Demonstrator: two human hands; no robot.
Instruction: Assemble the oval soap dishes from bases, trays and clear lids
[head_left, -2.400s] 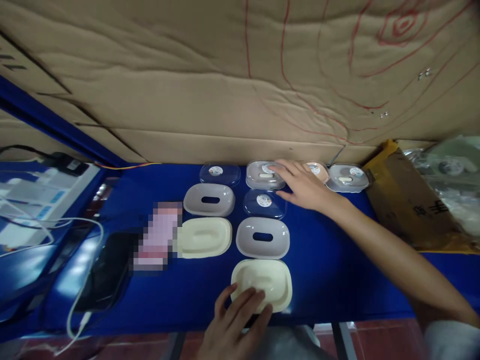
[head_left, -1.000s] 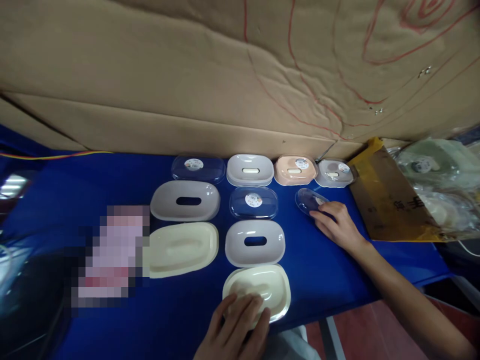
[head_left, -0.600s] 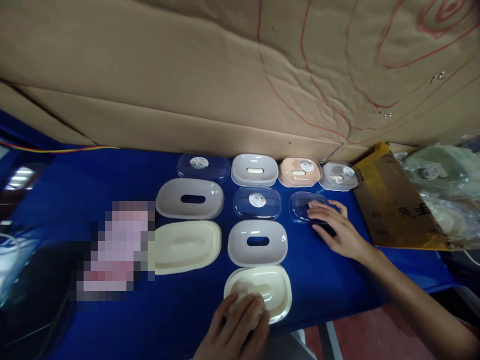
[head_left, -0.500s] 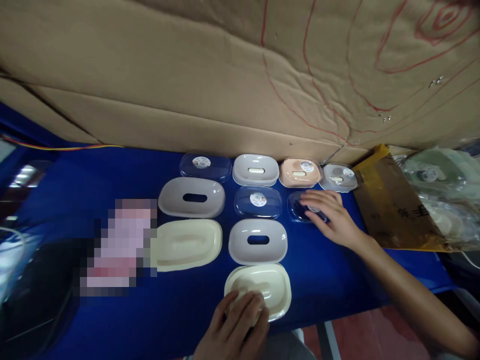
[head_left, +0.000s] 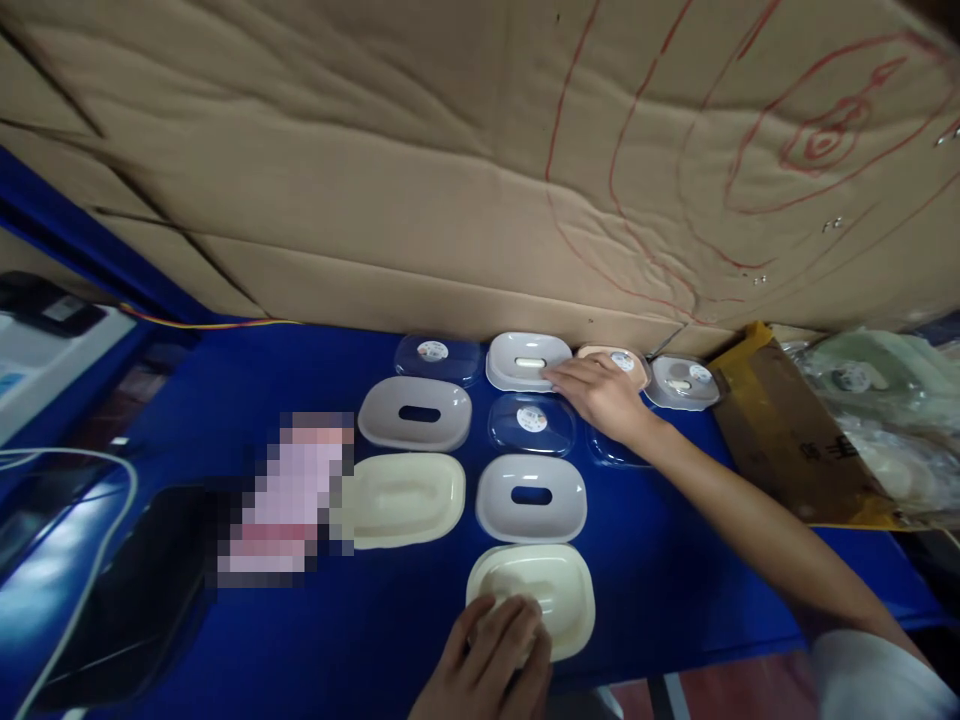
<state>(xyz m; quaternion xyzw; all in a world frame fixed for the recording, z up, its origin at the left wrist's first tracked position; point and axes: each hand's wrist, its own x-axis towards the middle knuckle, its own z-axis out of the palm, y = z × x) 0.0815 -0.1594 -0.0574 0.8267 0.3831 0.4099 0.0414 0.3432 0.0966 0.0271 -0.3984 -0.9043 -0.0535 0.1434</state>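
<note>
Grey dish (head_left: 519,348) at table's (head_left: 360,620) back edge; my right hand (head_left: 604,398) touches its right rim, grip unclear. Left hand (head_left: 487,670) on cream tray (head_left: 568,595), front edge; can't tell if clasping. Dish likely light, stiff, slick: hold opposite rims.

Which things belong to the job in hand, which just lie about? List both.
Apparently in the job:
Cream oval plastic dishes, one under the left hand
Grey slotted oval plastic trays
Clear oval plastic lids
Grey oval plastic dish with white oblong centre, at the right hand

Apparently lying about:
Brown cardboard box with yellow tape
Black flat object
Thin white cable
</note>
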